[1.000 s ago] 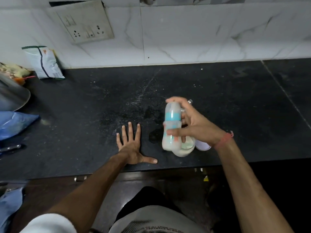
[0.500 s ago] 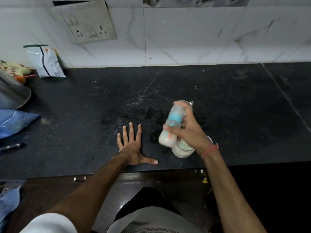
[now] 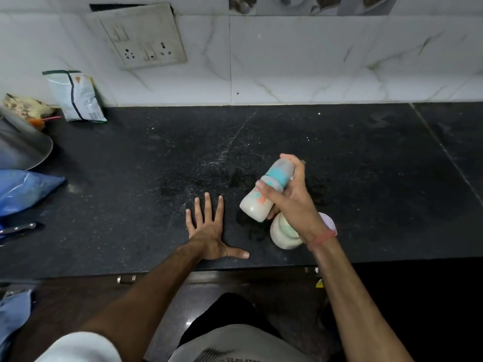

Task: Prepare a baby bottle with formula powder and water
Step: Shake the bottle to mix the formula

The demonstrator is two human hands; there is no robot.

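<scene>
Head view: right hand (image 3: pixel 292 202) grips tilted, blurred baby bottle (image 3: pixel 266 192), hiding container (image 3: pixel 283 235) beneath; left hand (image 3: pixel 209 231) lies flat.

A dark speckled stone counter (image 3: pixel 339 158) runs along a white marble-tiled wall. The left grip (image 3: pixel 209 236), a bare hand, lies flat on it near the front edge, fingers spread. Just right of that grip stands a white jar (image 3: pixel 283 237), with a pale lid (image 3: pixel 329 222) beside it. Pale powder streaks and dark wet patches mark the stone beyond the grip. Far to its left, by the wall, leans a white foil pouch (image 3: pixel 75 96). At the left edge lie a steel bowl (image 3: pixel 21 147), a blue plastic bag (image 3: pixel 23 189) and a knife handle (image 3: pixel 18 228).
</scene>
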